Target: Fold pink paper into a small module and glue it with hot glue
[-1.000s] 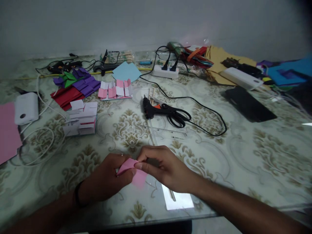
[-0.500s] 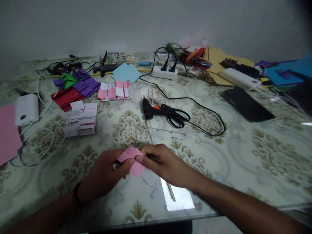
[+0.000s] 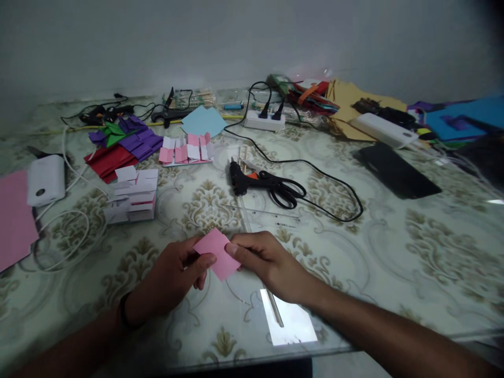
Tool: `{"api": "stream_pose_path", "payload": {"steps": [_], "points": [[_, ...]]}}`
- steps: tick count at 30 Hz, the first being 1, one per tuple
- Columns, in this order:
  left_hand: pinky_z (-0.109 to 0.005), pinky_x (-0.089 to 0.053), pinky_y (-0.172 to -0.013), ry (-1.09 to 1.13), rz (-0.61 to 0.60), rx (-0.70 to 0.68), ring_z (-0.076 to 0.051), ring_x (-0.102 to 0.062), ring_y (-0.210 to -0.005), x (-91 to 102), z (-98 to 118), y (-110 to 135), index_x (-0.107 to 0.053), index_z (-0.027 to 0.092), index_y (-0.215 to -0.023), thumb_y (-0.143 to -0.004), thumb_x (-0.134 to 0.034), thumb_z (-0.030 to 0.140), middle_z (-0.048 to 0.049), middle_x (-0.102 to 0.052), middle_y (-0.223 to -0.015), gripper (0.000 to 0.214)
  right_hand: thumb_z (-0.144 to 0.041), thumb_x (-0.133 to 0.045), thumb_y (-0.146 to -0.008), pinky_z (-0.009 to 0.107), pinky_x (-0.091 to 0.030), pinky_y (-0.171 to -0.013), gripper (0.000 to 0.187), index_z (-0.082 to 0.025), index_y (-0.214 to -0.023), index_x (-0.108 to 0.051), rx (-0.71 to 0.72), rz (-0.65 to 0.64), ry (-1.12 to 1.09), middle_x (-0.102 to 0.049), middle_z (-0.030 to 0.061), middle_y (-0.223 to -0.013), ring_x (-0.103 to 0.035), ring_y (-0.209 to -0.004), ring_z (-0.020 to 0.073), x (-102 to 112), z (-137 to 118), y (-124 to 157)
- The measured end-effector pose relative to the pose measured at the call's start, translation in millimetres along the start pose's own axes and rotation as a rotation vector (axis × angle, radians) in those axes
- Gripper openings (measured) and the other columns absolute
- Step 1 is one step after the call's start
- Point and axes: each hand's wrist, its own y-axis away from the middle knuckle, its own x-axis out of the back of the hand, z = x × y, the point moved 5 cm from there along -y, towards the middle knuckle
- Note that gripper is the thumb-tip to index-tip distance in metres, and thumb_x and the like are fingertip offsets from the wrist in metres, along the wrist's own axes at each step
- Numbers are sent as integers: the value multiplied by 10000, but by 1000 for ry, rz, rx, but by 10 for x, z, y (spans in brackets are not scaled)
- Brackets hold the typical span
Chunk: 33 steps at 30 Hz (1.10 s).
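Note:
A small pink sheet of paper (image 3: 220, 257) is held between my two hands above the near part of the table, its face turned toward me. My left hand (image 3: 179, 270) pinches its left edge, thumb on top and fingers behind. On the right edge my right hand (image 3: 263, 262) grips it the same way; its fingertips behind the sheet are hidden. Beyond the hands lies a black glue gun (image 3: 252, 180) with scissors (image 3: 285, 189) beside it. To the left sit folded white-and-pink paper pieces (image 3: 136, 194), and further back another folded pink-and-white set (image 3: 187, 148).
A clear ruler (image 3: 268, 215) lies past my right hand. Black phone (image 3: 397, 170), white power bank (image 3: 46, 179) and large pink paper (image 3: 16, 215) rest at the sides. A power strip (image 3: 264, 121), light-blue sheets (image 3: 203, 122) and yellow paper (image 3: 350, 94) line the back.
The pink paper, creased over in my hands earlier, now shows a flatter, wider face. My right thumb has shifted slightly right and up, away from my left thumb.

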Motion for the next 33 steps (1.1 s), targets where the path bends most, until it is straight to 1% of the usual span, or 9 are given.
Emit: {"api": "stream_pose_path", "payload": {"steps": [4,8,11,14,19,24,26,30,33], "points": [[-246,-469,-579,10,15,-17,-134,-599,-543,7,-1,15,-675,189,-858,-1018,-603,403,32,-664,-595,277,-630,-610,-1054,293,-342,-649,568,-201,-694,-516,3,-1,58,-431,-38,-686,-419,-678,141,14,-13,-2],[-246,-467,-592,-28,26,-29,-137,-607,-569,21,26,-11,-701,177,-826,-986,-625,365,24,-667,-599,258,-569,-608,-1066,282,-330,-626,535,-202,-693,-499,49,-32,74,-440,-40,-691,-400,-661,129,24,-47,-10],[-242,-465,-589,-17,6,-41,-136,-603,-571,24,43,-23,-685,174,-799,-984,-620,378,20,-664,-603,283,-514,-609,-1064,277,-313,-606,522,-203,-668,-475,56,-47,66,-419,-45,-669,-380,-640,122,21,-63,-7],[-242,-466,-592,-18,24,-57,-139,-604,-580,49,63,-17,-677,186,-800,-992,-603,396,23,-651,-613,294,-491,-629,-1049,275,-308,-598,501,-202,-666,-484,35,-27,65,-414,-45,-667,-380,-642,124,18,-49,-7],[-240,-446,-584,-118,16,-85,-138,-590,-582,46,128,-7,-660,195,-759,-969,-597,364,22,-646,-613,277,-464,-735,-981,272,-386,-654,344,-185,-800,-647,-5,-2,7,-546,-25,-729,-462,-698,142,7,-9,-18],[-250,-392,-548,-205,55,-102,-139,-534,-558,44,149,-12,-601,204,-670,-936,-589,381,27,-601,-569,320,-316,-726,-882,255,-392,-637,192,-187,-786,-622,-54,-63,-3,-555,-29,-737,-470,-688,130,-42,12,-16],[-256,-396,-570,-239,64,-122,-142,-527,-586,36,138,-9,-604,203,-673,-921,-598,392,28,-595,-603,311,-273,-708,-845,244,-377,-609,138,-187,-781,-621,-55,-64,10,-545,-37,-717,-456,-670,123,-64,14,-10],[-262,-429,-647,-276,27,-121,-154,-567,-673,-28,87,1,-677,189,-750,-910,-620,330,20,-651,-690,220,-209,-671,-795,233,-332,-564,135,-197,-709,-568,33,4,99,-515,-49,-668,-428,-628,107,-92,-14,-2],[-267,-402,-609,-273,40,-145,-146,-525,-627,-68,76,14,-633,197,-705,-906,-602,323,30,-603,-639,240,-178,-644,-781,232,-329,-562,152,-205,-688,-527,129,51,181,-507,-54,-658,-431,-610,100,-110,-54,9]]}}
